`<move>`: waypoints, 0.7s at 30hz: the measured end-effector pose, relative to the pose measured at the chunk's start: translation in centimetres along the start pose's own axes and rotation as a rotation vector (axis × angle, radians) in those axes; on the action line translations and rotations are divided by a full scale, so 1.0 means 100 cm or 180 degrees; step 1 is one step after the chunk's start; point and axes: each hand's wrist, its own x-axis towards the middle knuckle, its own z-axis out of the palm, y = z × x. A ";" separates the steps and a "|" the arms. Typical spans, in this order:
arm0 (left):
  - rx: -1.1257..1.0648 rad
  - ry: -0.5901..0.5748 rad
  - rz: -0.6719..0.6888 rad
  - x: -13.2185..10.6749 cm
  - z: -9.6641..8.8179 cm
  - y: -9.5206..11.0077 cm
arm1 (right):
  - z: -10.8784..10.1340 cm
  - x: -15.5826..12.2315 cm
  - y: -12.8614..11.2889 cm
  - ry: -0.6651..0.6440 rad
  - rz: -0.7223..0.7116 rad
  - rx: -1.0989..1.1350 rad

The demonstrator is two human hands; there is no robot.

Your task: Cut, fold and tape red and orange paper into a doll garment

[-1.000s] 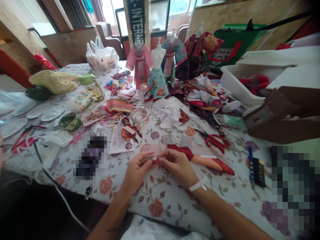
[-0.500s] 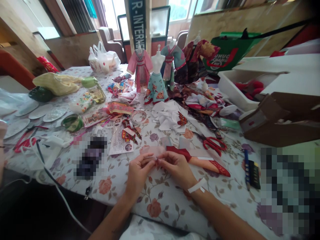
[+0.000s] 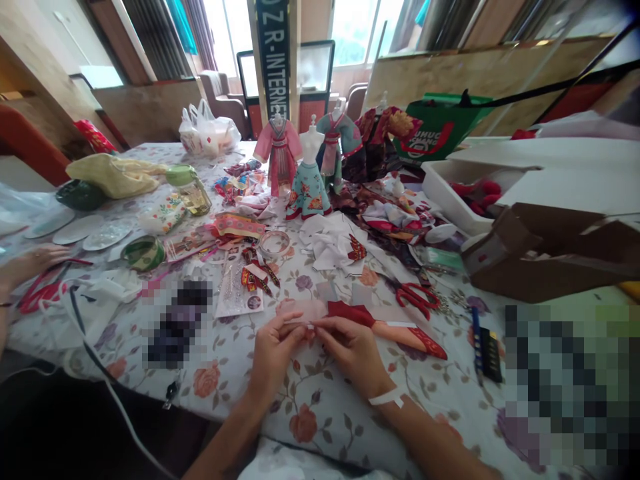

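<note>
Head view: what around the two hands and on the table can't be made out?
Head view: where left hand and right hand pinch the pale fabric, fingers cover the spot; too small.
Head view: left pixelated patch and right pixelated patch hide whatever lies there.
Head view: another person's hand, cut off by the left edge.

I see left hand (image 3: pixel 273 350) and right hand (image 3: pixel 353 347) meeting fingertip to fingertip on the floral tablecloth (image 3: pixel 320 400), left of the red scissors (image 3: pixel 413 295) and nearer me. Both pinch the near edge of a pale pink fabric strip (image 3: pixel 303 310). Dark red fabric piece (image 3: pixel 350 312) touches the right hand, on its scissors side. Mannequin in teal floral skirt (image 3: pixel 309 177) stands well behind the scissors. Another person's hand (image 3: pixel 30 263) rests far left of them.
</note>
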 end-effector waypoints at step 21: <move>0.0254 -0.0130 -0.0021 0.001 -0.005 0.000 | -0.005 -0.009 0.007 0.0110 0.0180 -0.0031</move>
